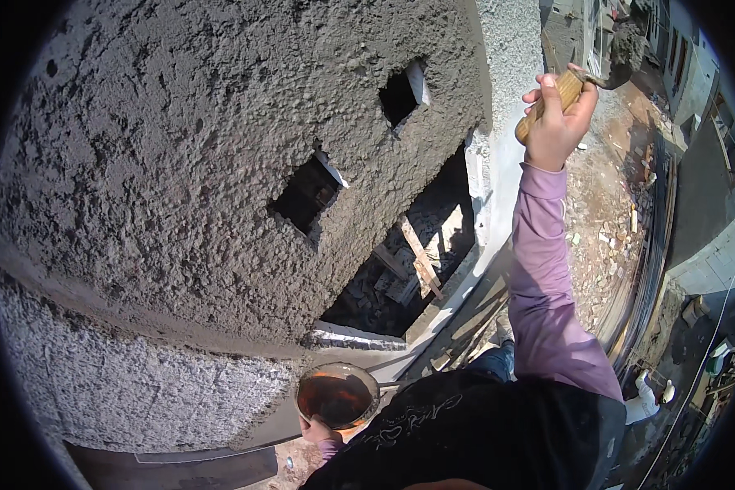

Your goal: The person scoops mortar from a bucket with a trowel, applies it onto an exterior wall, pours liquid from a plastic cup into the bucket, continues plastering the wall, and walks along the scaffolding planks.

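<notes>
My right hand (557,122) is raised at the upper right, its fingers wrapped round the wooden handle of a trowel (627,51). The trowel's blade is dark and looks coated with mortar; part of it runs into the picture's rim. Low in the middle, my left hand (317,430) grips the near left side of an orange bucket (353,425) with a grey-crusted rim. Only a little of that hand shows. A reddish-dark inside shows in the bucket, partly in shadow.
A wall of rough wet-looking grey mortar (196,188) fills the left, with two small square holes and a large opening holding planks (420,257). Paler rough plaster (163,392) lies below. Far down at right are rubble (600,237), long bars (649,253) and another person (643,400).
</notes>
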Demonstrator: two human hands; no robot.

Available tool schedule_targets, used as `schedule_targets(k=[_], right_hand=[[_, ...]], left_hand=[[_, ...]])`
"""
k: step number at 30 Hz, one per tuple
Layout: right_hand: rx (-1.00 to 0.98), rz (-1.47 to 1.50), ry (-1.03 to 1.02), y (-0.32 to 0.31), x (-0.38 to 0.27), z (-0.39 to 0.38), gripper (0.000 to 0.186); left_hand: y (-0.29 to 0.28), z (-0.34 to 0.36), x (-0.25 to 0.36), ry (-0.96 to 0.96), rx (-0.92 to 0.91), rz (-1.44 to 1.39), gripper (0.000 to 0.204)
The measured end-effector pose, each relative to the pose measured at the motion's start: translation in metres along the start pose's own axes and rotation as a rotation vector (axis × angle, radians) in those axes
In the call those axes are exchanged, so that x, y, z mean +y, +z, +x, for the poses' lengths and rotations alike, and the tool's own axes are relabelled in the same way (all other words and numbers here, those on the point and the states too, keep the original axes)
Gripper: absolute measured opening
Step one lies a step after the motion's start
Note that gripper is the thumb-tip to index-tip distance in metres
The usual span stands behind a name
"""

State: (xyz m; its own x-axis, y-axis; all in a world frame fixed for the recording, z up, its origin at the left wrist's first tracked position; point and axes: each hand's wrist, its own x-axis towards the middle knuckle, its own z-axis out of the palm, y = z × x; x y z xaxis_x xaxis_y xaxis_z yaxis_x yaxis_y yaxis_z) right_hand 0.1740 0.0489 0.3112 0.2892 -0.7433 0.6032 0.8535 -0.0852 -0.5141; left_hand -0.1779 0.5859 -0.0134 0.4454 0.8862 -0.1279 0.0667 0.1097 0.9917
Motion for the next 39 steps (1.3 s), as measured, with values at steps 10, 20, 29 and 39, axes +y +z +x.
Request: schedule_targets(k=[10,20,29,39], right_hand=[[-0.985,-0.312,0.359,-0.031,0.087,-0.352,0.043],[-1.451,-0.83,0.809,-0.239,0.077,-0.306,0.049],[-0.327,-1.171,1.183,-0.362,0.105,-0.306,0.045],[-0.227,-1.641,1.79,-0.586,-0.028,-0.366,0.034]], left_hand=[[0.045,0.0,0.014,0.05,0.039,-0.079,0.056],[0.123,-0.019,-0.04,-0.089,-0.183,0.029,0.053],[0.177,-0.057,-0.043,-0.309,-0.4,-0.121,0.051],[0.297,-0.125,-0.01,-0.395,-0.729,0.115,0.057]])
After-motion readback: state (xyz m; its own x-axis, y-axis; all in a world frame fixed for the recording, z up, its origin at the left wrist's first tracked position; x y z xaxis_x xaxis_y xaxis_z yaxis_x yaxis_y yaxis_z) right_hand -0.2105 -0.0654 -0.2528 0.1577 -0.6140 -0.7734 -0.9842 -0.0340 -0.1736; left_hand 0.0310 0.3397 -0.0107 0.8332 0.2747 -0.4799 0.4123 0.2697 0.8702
